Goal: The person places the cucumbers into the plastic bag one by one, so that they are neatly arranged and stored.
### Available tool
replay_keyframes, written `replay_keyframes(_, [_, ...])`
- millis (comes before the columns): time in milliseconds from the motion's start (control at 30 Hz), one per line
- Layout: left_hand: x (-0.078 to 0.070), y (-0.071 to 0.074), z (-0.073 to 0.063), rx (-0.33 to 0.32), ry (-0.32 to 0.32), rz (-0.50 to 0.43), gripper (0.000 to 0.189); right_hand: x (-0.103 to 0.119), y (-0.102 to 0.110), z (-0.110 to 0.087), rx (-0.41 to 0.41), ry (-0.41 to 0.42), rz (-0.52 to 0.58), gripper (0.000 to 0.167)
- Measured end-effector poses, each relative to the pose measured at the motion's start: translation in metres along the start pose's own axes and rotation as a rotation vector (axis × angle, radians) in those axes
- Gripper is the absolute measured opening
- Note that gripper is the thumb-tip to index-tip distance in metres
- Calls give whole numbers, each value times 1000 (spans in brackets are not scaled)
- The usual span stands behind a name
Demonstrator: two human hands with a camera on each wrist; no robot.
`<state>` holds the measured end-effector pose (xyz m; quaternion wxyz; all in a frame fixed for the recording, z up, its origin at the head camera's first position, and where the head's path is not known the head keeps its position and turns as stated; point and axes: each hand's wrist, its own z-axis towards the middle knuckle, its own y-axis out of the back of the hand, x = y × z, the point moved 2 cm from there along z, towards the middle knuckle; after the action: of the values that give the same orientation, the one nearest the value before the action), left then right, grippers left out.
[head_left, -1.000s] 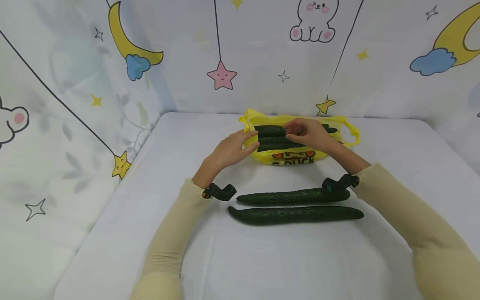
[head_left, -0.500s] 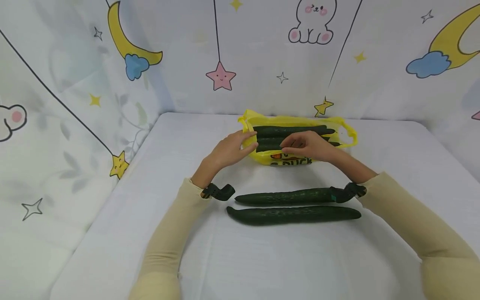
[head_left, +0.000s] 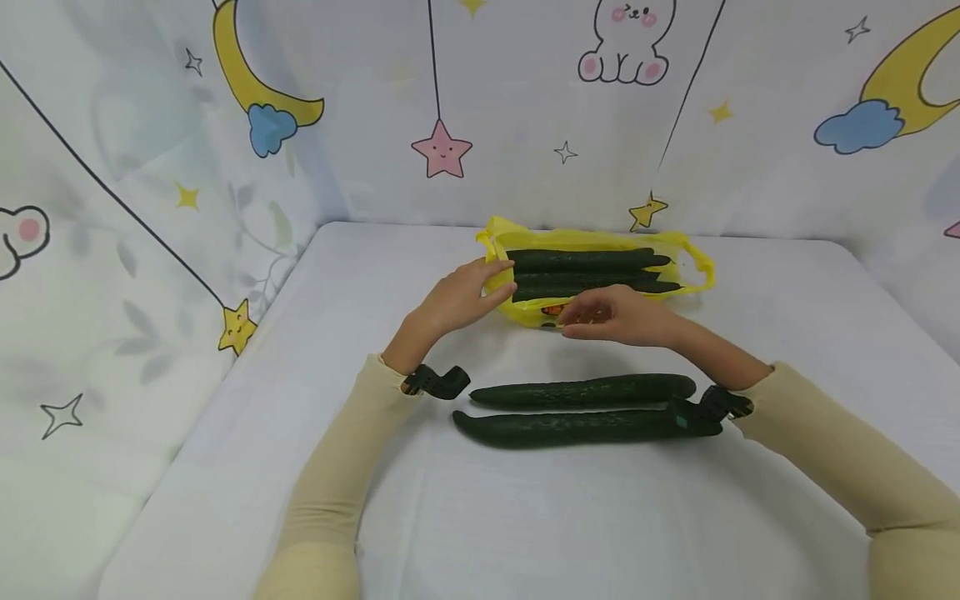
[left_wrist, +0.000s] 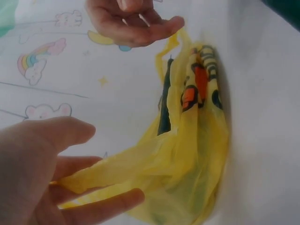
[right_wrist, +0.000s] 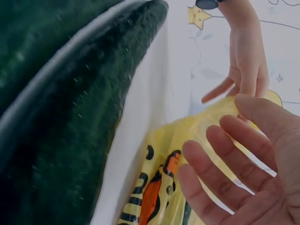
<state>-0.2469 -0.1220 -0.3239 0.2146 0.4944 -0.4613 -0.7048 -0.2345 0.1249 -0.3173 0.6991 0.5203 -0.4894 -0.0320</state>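
A yellow plastic bag (head_left: 528, 313) with black and orange print lies on its side at the back, several cucumbers (head_left: 577, 261) showing through its mouth. My left hand (head_left: 459, 302) is at the bag's left end, thumb and fingers spread; in the left wrist view, a strip of the bag (left_wrist: 117, 164) passes between the loosely extended fingers. In front of the bag's printed side hovers my right hand (head_left: 621, 317), empty, its fingers gently bent, as the right wrist view also shows. Nearer me, two more cucumbers, a far one (head_left: 577, 391) and a near one (head_left: 555, 429), lie side by side.
A white-covered table (head_left: 525, 525) carries everything. Behind it and to the left hangs a pale cloth backdrop (head_left: 360, 100) printed with moons, stars and bears. A black band-mounted camera (head_left: 438, 382) sits on the left wrist, and another (head_left: 712, 406) on the right.
My right hand has drawn back from over the cucumbers in the bag to a spot in front of it, toward me, with nothing in it. The left hand has stayed at the bag's end.
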Motion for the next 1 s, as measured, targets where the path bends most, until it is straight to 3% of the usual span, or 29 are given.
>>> replay_keyframes(633, [-2, 0, 1, 14, 3, -6, 53, -19, -24, -27, 333, -16, 125, 30])
replay_keyframes(767, [-2, -1, 1, 15, -1, 0, 52, -21, -29, -31, 341, 20, 106, 30])
replay_keyframes(1000, [-2, -2, 1, 11, 3, 3, 52, -16, -32, -34, 285, 68, 77, 29])
